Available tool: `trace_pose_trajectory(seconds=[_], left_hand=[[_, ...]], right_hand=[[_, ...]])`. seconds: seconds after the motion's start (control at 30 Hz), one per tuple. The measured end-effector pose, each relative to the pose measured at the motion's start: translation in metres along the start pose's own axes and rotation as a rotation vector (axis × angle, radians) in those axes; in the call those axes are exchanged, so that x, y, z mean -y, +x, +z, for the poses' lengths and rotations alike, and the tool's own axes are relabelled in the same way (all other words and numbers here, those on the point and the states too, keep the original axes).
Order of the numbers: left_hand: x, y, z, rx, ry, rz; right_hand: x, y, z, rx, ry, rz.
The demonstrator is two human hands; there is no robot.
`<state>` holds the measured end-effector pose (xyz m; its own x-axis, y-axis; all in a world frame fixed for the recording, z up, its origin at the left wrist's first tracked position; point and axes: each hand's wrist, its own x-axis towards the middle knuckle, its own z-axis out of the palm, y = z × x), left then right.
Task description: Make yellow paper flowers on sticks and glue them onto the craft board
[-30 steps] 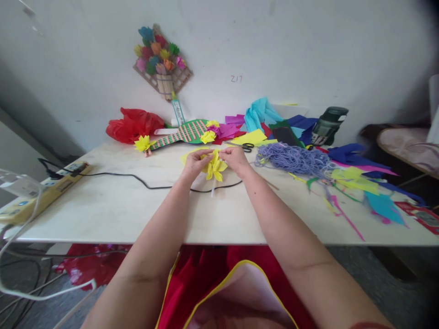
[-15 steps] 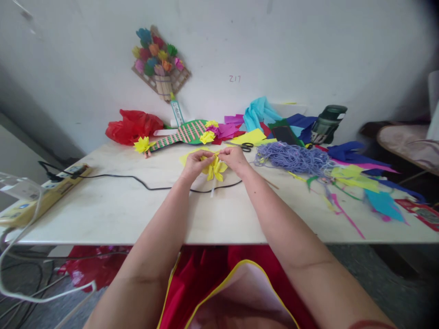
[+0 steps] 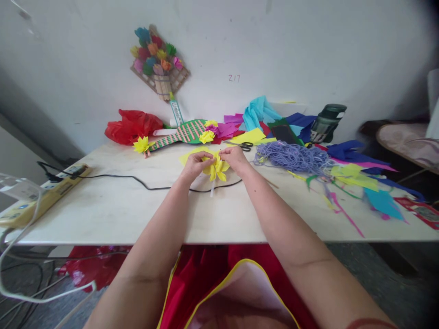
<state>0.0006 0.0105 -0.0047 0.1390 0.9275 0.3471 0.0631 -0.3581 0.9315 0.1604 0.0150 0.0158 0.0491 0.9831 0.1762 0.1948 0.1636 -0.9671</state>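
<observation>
Between my two hands is a yellow paper flower [image 3: 216, 170], its petals spread downward over the table. My left hand [image 3: 196, 163] pinches its left side with thumb and fingers. On the other side, my right hand [image 3: 235, 158] has its fingertips pressed together at the flower's upper right edge. A pale thin strip [image 3: 212, 188] shows just below the petals. Behind my left hand lies a flat piece of yellow paper [image 3: 187, 156]. Black-handled scissors [image 3: 246, 146] rest just beyond my right hand.
A black cord [image 3: 137, 178] runs from the power strip [image 3: 44, 196] beneath my hands. Behind them lies a green striped craft piece [image 3: 188, 131] with yellow flowers. Purple yarn [image 3: 293, 157], coloured paper scraps [image 3: 384, 203] and a dark green bottle [image 3: 328, 123] are at right.
My right fingertips have shifted slightly at the flower's top edge, and its petals look a little more spread. My left hand keeps nearly the same place.
</observation>
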Motion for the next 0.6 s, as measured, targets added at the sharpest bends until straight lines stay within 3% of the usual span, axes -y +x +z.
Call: trace_pose_trajectory(seconds=[0.27,0.6], left_hand=[[-0.0032,-0.0029,-0.0002,0.101,-0.052,-0.071],[-0.0033,-0.0024,0.002,0.122,0.018,-0.134]], right_hand=[[-0.0012,-0.0024,-0.0025,0.074,0.02,-0.042],[-0.0018,-0.0003,-0.0019,0.095,0.094,-0.006]])
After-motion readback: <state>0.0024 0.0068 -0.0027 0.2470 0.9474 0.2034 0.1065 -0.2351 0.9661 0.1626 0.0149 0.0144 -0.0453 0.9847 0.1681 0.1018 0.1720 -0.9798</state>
